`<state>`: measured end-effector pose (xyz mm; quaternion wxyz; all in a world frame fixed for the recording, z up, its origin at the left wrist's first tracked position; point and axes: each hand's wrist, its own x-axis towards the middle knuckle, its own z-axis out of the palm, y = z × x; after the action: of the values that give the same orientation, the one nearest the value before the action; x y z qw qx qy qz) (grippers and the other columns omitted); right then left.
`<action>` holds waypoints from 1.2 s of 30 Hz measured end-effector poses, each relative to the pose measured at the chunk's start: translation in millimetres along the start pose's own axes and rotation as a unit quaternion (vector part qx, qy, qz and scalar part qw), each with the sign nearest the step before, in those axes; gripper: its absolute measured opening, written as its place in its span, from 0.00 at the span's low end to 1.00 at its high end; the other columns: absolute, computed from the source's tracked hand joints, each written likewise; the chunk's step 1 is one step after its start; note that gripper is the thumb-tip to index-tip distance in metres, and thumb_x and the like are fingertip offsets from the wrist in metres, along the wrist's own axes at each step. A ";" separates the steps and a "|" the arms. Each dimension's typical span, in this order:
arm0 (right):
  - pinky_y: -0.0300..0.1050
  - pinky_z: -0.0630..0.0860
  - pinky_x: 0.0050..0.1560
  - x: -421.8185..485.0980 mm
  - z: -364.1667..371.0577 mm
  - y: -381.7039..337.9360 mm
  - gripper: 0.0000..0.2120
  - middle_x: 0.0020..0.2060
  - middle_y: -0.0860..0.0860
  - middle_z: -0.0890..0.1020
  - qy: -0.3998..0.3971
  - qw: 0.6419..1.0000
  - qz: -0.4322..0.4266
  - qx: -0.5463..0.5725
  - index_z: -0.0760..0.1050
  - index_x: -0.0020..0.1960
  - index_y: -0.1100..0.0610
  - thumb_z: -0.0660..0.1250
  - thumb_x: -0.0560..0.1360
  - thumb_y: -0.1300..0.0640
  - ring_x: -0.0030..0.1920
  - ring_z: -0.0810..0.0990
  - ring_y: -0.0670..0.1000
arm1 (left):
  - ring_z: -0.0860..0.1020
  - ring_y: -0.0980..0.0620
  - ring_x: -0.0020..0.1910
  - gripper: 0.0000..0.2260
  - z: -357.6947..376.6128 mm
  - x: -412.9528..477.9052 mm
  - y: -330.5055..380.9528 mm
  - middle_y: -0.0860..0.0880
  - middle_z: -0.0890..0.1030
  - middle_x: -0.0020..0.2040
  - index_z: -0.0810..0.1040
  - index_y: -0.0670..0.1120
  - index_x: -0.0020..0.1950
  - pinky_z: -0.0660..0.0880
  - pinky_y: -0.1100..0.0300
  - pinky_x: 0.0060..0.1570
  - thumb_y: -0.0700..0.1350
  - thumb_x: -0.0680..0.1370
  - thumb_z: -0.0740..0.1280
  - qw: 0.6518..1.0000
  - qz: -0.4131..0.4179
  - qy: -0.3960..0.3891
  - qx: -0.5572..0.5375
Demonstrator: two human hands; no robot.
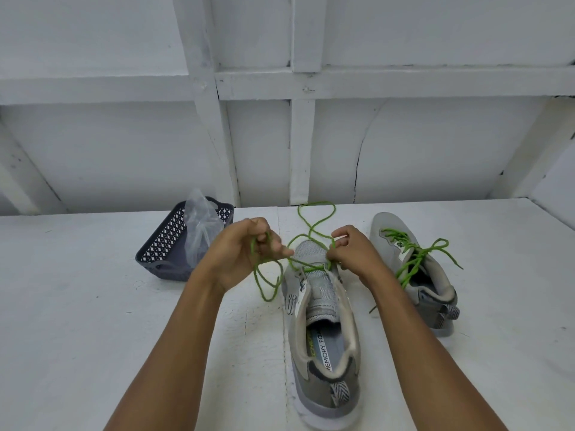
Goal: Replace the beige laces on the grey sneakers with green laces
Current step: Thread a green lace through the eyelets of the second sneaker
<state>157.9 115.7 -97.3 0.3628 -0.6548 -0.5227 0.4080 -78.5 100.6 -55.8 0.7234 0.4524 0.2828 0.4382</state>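
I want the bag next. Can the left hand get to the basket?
Probably yes: the basket sits right beside the left hand, nothing between. But that hand holds the lace, so it must let go first.

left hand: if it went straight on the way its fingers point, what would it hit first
Probably the toe of the near sneaker: the left hand points right, straight at it, with the right hand just beyond. Height above the toe is unclear.

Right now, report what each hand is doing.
Left hand: grips the green lace.
Right hand: pinches the same lace at the near sneaker.
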 end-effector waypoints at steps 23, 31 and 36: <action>0.43 0.75 0.36 -8.3 1.6 29.1 0.14 0.30 0.55 0.81 0.107 0.993 0.024 -0.036 0.82 0.39 0.59 0.59 0.73 0.68 0.33 0.78 0.53 | 0.81 0.43 0.55 0.14 -7.7 -14.9 13.2 0.41 0.84 0.45 0.75 0.48 0.24 0.76 0.51 0.62 0.38 0.68 0.60 0.993 0.068 0.027 0.095; 0.46 0.71 0.33 3.6 3.9 37.4 0.13 0.39 0.68 0.82 0.178 0.978 0.018 -0.104 0.79 0.44 0.72 0.59 0.70 0.65 0.32 0.72 0.52 | 0.59 0.54 0.20 0.12 -7.9 -4.6 -10.0 0.51 0.61 0.23 0.61 0.49 0.25 0.69 0.60 0.28 0.39 0.67 0.58 0.994 -0.056 0.092 -0.009; 0.53 0.80 0.44 -4.5 2.1 19.7 0.11 0.39 0.55 0.79 0.187 0.975 0.056 0.104 0.75 0.52 0.62 0.59 0.74 0.70 0.36 0.79 0.54 | 0.63 0.51 0.22 0.16 -2.1 -1.4 -10.3 0.45 0.68 0.27 0.69 0.44 0.31 0.72 0.58 0.27 0.41 0.79 0.64 0.966 -0.117 0.129 0.192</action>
<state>163.0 107.7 -115.2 0.4966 -0.7065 -0.3631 0.3499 -77.0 98.1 -66.0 0.6265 0.4860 0.5039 0.3427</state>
